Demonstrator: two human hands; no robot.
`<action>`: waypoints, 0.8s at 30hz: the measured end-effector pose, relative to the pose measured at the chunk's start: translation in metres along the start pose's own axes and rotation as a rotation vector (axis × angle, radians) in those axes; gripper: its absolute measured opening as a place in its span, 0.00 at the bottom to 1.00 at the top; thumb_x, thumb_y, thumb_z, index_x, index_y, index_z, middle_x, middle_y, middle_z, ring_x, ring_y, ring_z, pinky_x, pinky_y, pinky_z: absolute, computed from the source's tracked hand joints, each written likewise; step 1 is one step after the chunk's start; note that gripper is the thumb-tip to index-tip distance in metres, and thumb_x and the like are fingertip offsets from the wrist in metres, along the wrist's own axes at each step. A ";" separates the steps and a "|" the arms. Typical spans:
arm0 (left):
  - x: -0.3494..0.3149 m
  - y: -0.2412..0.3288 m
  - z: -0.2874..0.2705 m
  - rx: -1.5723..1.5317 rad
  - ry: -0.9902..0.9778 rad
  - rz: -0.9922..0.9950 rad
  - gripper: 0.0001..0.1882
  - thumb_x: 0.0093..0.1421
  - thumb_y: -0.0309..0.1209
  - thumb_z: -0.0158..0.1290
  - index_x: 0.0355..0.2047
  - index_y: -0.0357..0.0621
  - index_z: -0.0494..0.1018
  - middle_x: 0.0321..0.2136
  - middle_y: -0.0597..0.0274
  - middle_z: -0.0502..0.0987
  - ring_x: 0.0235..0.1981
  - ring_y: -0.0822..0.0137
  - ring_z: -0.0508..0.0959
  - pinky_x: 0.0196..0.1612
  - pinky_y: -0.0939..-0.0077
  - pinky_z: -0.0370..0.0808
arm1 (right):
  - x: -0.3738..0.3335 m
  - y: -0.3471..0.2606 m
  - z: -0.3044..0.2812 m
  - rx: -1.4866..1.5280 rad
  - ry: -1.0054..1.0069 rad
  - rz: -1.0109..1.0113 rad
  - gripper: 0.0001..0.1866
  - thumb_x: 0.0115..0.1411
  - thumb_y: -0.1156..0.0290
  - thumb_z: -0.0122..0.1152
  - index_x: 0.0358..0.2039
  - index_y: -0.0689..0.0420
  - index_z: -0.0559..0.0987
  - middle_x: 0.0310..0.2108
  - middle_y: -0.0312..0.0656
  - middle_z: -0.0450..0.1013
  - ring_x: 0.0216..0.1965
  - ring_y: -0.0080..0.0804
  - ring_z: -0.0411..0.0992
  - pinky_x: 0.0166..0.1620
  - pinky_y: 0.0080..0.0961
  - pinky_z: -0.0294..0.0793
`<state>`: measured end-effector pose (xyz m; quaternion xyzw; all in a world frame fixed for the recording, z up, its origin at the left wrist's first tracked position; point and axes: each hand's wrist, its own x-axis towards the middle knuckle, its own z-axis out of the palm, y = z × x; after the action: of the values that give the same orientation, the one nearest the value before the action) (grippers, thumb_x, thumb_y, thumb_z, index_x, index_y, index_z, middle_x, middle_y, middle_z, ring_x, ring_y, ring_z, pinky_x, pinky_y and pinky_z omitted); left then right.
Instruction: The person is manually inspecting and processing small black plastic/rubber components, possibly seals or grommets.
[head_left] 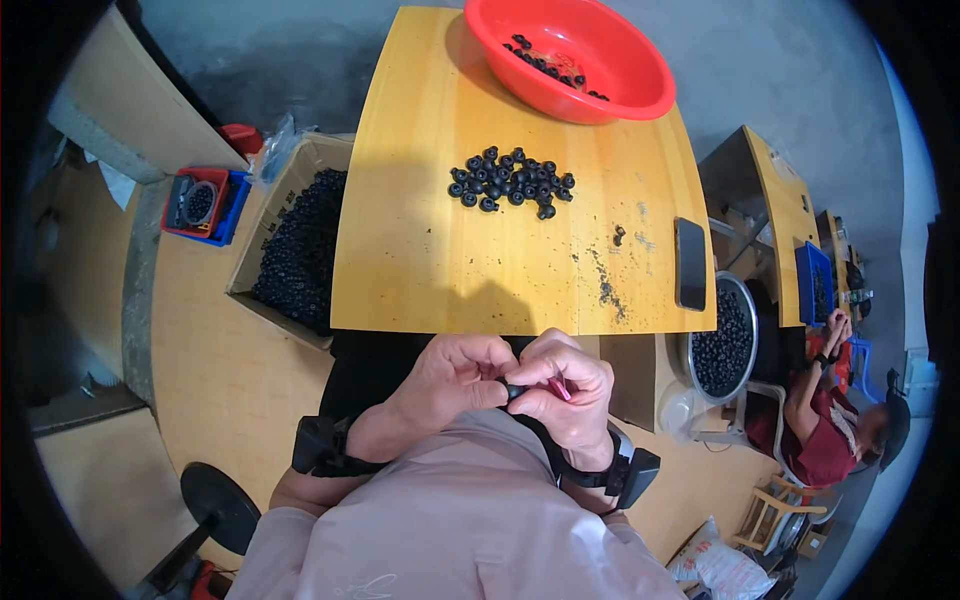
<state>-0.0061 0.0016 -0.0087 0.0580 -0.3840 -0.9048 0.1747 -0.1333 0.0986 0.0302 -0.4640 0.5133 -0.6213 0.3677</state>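
Observation:
Close to my body, just off the front edge of the yellow wooden table (390, 230), both hands meet. My left hand (432, 385) pinches a small black rounded part (514, 390), mostly covered by the fingers. Closed around a small pink tool (559, 388), my right hand (575, 405) touches the same part; the tool's tip is hidden. On the table ahead lies a loose pile of similar black rounded parts (512, 182). Past it, a red plastic basin (645, 90) at the far edge has several more parts inside.
Black crumbs (606, 288) and a dark phone (690, 263) lie on the table's right side. A cardboard box (262, 215) full of black parts stands left. At right are a metal bowl (753, 325) of parts and a seated person (818, 425) working at another table.

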 end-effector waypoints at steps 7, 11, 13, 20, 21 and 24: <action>-0.002 0.000 0.006 -0.040 0.016 -0.079 0.09 0.52 0.28 0.56 0.29 0.37 0.70 0.24 0.69 0.69 0.26 0.81 0.66 0.30 0.88 0.63 | 0.003 -0.003 -0.006 0.007 -0.012 0.057 0.07 0.44 0.82 0.64 0.26 0.62 0.77 0.24 0.38 0.69 0.26 0.22 0.67 0.30 0.17 0.65; -0.001 -0.006 0.006 -0.174 0.050 -0.121 0.09 0.51 0.28 0.56 0.29 0.37 0.70 0.23 0.70 0.68 0.24 0.81 0.65 0.27 0.89 0.61 | 0.008 -0.004 -0.007 0.147 0.025 0.143 0.03 0.47 0.82 0.61 0.25 0.63 0.76 0.23 0.37 0.68 0.25 0.21 0.66 0.29 0.16 0.63; -0.001 -0.001 0.008 -0.145 0.076 -0.100 0.10 0.51 0.30 0.57 0.28 0.36 0.70 0.22 0.67 0.69 0.24 0.79 0.66 0.27 0.87 0.62 | 0.007 -0.001 -0.009 0.146 0.108 0.134 0.04 0.49 0.79 0.61 0.26 0.63 0.75 0.22 0.34 0.65 0.24 0.18 0.62 0.29 0.14 0.59; -0.002 0.000 0.010 -0.110 0.154 -0.070 0.10 0.49 0.29 0.57 0.26 0.35 0.70 0.22 0.64 0.71 0.23 0.78 0.68 0.28 0.86 0.64 | -0.017 -0.005 -0.004 0.035 0.132 0.135 0.21 0.55 0.60 0.54 0.41 0.64 0.67 0.18 0.33 0.62 0.19 0.19 0.57 0.23 0.15 0.54; -0.002 0.000 0.010 -0.110 0.155 -0.070 0.10 0.49 0.29 0.57 0.26 0.35 0.70 0.22 0.64 0.71 0.23 0.78 0.68 0.28 0.86 0.64 | -0.020 -0.003 -0.006 -0.135 0.061 0.115 0.16 0.57 0.67 0.50 0.42 0.63 0.67 0.17 0.33 0.62 0.18 0.20 0.57 0.23 0.18 0.57; -0.003 -0.004 0.008 -0.035 0.158 -0.012 0.09 0.49 0.28 0.57 0.27 0.36 0.70 0.23 0.66 0.71 0.24 0.79 0.68 0.29 0.86 0.64 | -0.016 -0.004 -0.002 -0.318 0.021 -0.048 0.14 0.55 0.69 0.53 0.39 0.63 0.69 0.16 0.36 0.64 0.15 0.25 0.60 0.22 0.20 0.60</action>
<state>-0.0060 0.0107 -0.0064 0.1283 -0.3528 -0.9050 0.2001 -0.1307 0.1155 0.0310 -0.5220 0.5979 -0.5456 0.2690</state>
